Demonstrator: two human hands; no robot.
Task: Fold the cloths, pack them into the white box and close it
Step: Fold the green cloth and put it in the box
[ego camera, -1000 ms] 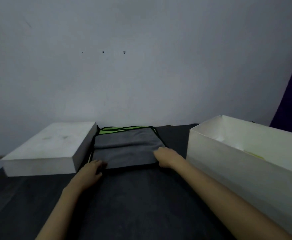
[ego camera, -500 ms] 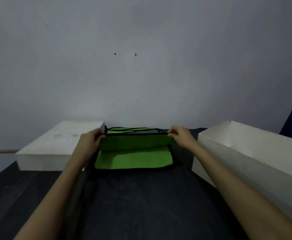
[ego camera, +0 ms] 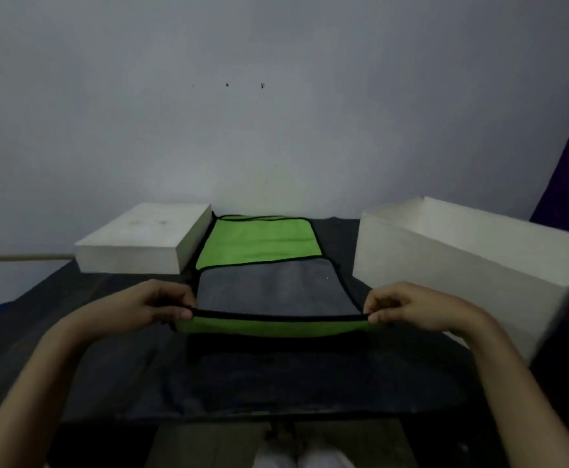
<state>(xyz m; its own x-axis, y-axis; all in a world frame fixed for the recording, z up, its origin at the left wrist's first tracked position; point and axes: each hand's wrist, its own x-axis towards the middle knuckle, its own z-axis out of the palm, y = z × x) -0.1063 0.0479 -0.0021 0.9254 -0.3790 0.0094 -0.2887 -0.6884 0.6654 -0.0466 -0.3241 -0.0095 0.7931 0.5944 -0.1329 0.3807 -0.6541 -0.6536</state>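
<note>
Pale grey wall fills the far half of my view, with a dark cloth-covered desk (ego camera: 276, 376) below it. Going left to right: a flat white rectangular box lid (ego camera: 141, 238) lies at the far left of the desk, closed side up, well apart from its box.

My left hand (ego camera: 148, 309) has its grip pinched on the near left corner of the green-and-grey, black-edged microfibre cloth (ego camera: 269, 292); my right hand (ego camera: 411, 307) pinches the near right corner the same way. Half a second ago both hands held that edge folded over toward the far side, green face showing; now the edge is drawn back toward me and lifted just off the desk, grey face up. I judge the cloth has been opened out or turned for a fresh fold, so nothing is packed from this one yet.

A second green cloth (ego camera: 259, 243) lies flat beyond it, their edges meeting. The open white cardboard box (ego camera: 445, 265) stands at the right.

Its inside is hidden by the near wall, so I cannot tell what it holds. The right edge is cut off and blurred.
</note>
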